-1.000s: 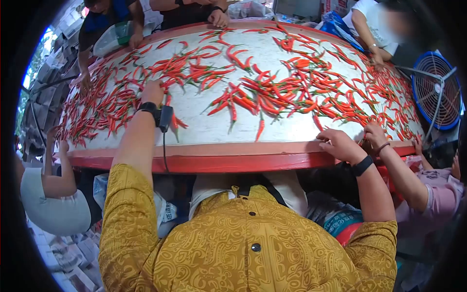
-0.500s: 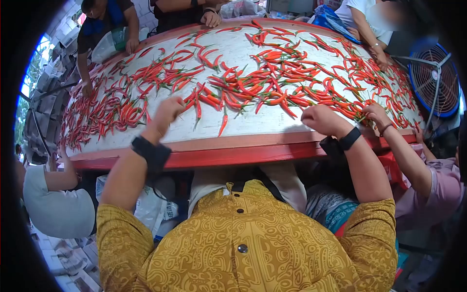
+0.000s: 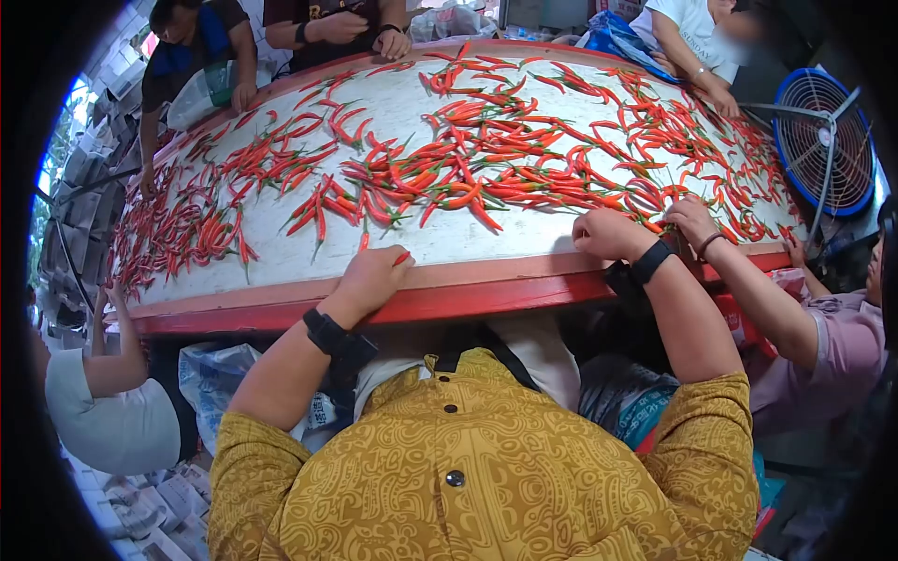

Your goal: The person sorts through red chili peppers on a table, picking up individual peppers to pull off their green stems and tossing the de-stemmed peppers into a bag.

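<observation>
Faces a long white tabletop (image 3: 468, 240), framed by a pinkish edge strip (image 3: 496, 271) and a red rim (image 3: 496, 299), strewn with red chili peppers (image 3: 449, 178) in a thick central band and in denser drifts toward both ends. Grips a single red pepper (image 3: 402, 258) in the closed left hand (image 3: 372, 279), above the near edge strip, with just part of it showing beside the curled fingers. Holds the right hand (image 3: 608, 234) bent low over the near side, just beside a co-worker's hand (image 3: 692, 220); cannot tell, with fingertips hidden, whether pinching anything there. Wears dark bands at both wrists.

Shares the table with a pink-sleeved neighbor (image 3: 828, 341) at right and a pale-shirted worker (image 3: 117, 421) at left. Looks across to a person with a blue garment (image 3: 192, 47) at far left, beside a whitish bag (image 3: 198, 96), to a dark-topped person (image 3: 341, 21) near the middle, and to a white-shirted person (image 3: 697, 23) by a blue plastic bag (image 3: 613, 33). Takes in, too, a round blue-rimmed fan (image 3: 809, 112) off the right end, a printed bag (image 3: 210, 374) below the rim at left, and pale papers (image 3: 159, 510) scattered over the floor.
</observation>
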Tool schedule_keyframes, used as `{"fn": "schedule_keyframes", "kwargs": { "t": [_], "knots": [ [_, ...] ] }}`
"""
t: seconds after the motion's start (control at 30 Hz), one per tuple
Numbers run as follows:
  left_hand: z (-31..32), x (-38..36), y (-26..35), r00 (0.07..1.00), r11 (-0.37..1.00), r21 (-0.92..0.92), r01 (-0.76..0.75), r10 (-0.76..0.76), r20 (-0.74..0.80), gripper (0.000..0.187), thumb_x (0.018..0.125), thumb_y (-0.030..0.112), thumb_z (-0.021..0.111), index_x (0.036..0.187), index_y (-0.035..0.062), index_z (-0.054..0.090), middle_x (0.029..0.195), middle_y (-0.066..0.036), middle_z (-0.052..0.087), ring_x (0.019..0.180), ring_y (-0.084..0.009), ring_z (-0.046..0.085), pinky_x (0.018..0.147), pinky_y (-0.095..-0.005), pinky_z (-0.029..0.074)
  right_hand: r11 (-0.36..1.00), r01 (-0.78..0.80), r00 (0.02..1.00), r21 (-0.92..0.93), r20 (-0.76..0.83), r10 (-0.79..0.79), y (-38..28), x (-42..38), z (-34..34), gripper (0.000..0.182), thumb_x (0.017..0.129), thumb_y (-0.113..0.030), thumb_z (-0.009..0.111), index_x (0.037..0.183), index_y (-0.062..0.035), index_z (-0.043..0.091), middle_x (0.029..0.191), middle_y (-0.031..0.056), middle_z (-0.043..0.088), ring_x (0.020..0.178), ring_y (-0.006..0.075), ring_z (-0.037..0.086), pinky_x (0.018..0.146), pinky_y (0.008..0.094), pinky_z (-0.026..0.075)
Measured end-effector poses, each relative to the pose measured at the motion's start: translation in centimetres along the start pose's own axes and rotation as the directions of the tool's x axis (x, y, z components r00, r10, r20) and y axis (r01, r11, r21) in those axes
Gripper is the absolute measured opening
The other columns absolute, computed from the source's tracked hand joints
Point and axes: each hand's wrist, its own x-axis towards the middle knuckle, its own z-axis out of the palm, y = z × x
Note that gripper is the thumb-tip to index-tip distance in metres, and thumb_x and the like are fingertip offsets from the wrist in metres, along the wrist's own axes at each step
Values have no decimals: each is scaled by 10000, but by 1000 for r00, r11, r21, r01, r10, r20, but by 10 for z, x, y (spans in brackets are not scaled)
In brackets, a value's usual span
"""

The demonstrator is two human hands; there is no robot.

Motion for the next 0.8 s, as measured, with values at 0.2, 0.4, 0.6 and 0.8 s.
{"fn": "schedule_keyframes", "kwargs": {
  "t": [0.2, 0.4, 0.6, 0.8],
  "knots": [
    [18, 12, 23, 975, 990, -81, 118, -131, -180, 266, 882, 288, 577, 872, 26, 624, 791, -201, 626, 764, -388, 598, 674, -450, 465, 967, -51, 929, -249, -368, -45, 16, 34, -32, 191, 808, -119, 505, 906, -69, 661, 809, 154, 652, 811, 340, 629, 734, 445, 498],
    [34, 25, 50, 964, 994, -96, 56, -79, -255, 237, 875, 270, 590, 860, 36, 625, 776, -188, 624, 743, -373, 601, 658, -434, 470, 979, 0, 959, -202, -278, -58, 7, 102, -37, 283, 876, -84, 499, 1129, -122, 620, 1197, 119, 552, 1067, 302, 583, 878, 417, 488],
    [50, 38, 74, 953, 991, -134, 0, -41, -301, 215, 873, 218, 609, 852, 5, 618, 678, -193, 562, 612, -309, 563, 581, -371, 437, 908, -17, 953, -419, -280, -112, 35, 107, -39, 207, 891, -133, 498, 1042, -71, 626, 1098, 140, 571, 981, 327, 606, 839, 411, 489],
    [54, 70, 112, 937, 896, -445, 1, -156, -311, 198, 861, 185, 634, 950, 10, 661, 643, -28, 572, 595, -101, 516, 552, -293, 412, 981, 95, 748, -167, -638, -181, 69, 72, -56, 175, 877, -125, 528, 1029, -41, 509, 805, 138, 659, 744, 329, 646, 645, 432, 503]
  ]
}}
